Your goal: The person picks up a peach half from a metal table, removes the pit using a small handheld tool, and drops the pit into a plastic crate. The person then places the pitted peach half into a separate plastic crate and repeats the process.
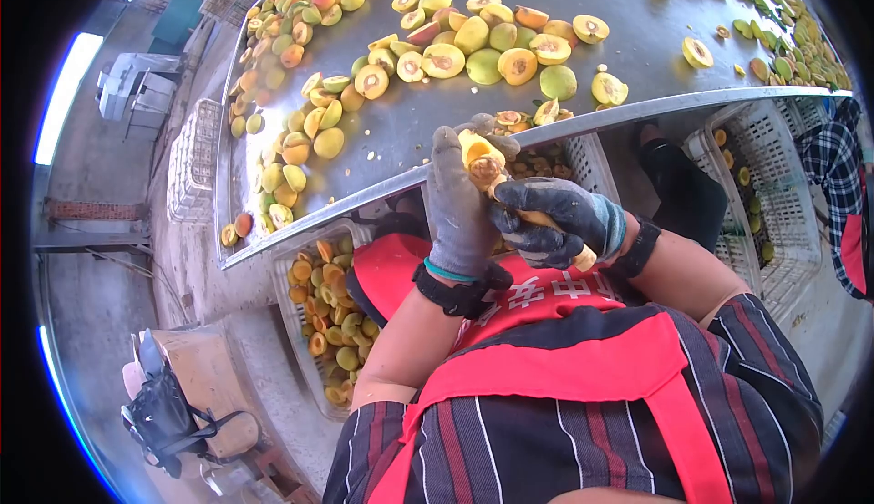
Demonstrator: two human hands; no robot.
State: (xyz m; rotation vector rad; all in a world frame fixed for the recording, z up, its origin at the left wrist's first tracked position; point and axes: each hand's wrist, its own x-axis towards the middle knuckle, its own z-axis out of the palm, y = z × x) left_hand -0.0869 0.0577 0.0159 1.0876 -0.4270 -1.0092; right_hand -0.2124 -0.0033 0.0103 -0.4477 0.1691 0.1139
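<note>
Close above the table's near edge, my left hand [458, 203], in a grey glove, holds a halved peach [480, 160] with its cut face and brown pit hollow showing. My right hand [563, 222], in a dark-palmed glove, is wrapped around a slim tool with a pale yellowish handle [584, 258]. The tool's front end meets the fruit at the pit; its exact shape is hidden. Just beyond my hands, a pile of halved peaches [519, 65] lies on the metal table [382, 153].
Below the table's edge stand a white crate [293, 308] of peach halves [339, 317] at left and another white crate [785, 194] at right. More fruit [806, 58] covers the table's far right. A person in a checked sleeve [830, 162] is at the right edge.
</note>
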